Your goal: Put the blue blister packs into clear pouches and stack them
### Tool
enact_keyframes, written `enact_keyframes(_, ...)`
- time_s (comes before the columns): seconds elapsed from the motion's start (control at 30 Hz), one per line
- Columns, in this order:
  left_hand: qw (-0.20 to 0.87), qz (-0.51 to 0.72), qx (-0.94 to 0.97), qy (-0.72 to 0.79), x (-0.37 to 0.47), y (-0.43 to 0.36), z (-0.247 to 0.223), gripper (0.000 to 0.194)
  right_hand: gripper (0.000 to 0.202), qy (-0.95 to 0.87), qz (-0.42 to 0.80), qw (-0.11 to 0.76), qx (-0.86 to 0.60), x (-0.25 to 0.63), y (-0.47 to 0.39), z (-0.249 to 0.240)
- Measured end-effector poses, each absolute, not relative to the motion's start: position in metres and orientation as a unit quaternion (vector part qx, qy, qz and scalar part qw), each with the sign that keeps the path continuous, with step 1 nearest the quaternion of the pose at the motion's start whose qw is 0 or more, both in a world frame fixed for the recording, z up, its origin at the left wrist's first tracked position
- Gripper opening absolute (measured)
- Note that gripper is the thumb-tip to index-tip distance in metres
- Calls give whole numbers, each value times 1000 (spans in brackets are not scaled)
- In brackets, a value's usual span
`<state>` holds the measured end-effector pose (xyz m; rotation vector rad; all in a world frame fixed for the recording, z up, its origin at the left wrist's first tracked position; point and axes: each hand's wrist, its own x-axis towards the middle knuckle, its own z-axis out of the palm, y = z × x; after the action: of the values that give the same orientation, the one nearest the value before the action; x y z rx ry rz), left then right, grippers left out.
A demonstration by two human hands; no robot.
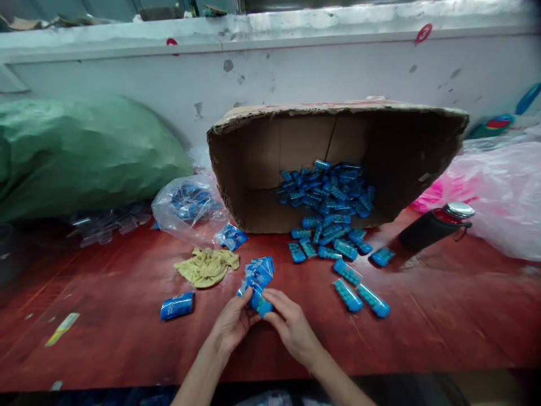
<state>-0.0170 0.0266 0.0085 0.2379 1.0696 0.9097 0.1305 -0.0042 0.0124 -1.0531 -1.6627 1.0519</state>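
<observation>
Near the front of the red table, my left hand point(235, 320) and my right hand point(291, 320) meet around a small clear tube with blue balls point(262, 306). Fingers of both hands are closed on it, and they hide part of it. Just beyond my fingertips lies a fanned stack of blue printed cards point(260, 270), which overlaps the tube in view; whether they touch cannot be made out. A blue printed packet point(176, 306) rests to the left of my left hand. Several similar tubes point(347, 295) lie on the right.
A cardboard box point(249, 211) on its side spills a heap of tubes point(333, 189). Around it are a yellow cloth point(207, 267), a clear bag of blue cards point(190, 203), a black bottle point(431, 228), a green sack point(84, 158) and pink plastic bags point(499, 192).
</observation>
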Motion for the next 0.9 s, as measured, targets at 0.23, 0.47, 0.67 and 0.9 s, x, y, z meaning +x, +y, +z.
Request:
enact_keyframes(0.23,815,410,123,390,-20,27,15,18,49,-521,614,478,-351,141,13,14)
enact_keyframes(0.47,860,364,173,314,-25,26,19,24,75,-531,675,410,-308,147,16,26)
enact_keyframes(0.67,869,361,168,294,-16,25,22,24,65,-562,665,396,-293,151,19,28)
enact_keyframes(0.9,847,389,128,339,-8,16,19,21,64,-533,686,380,-318,152,18,21)
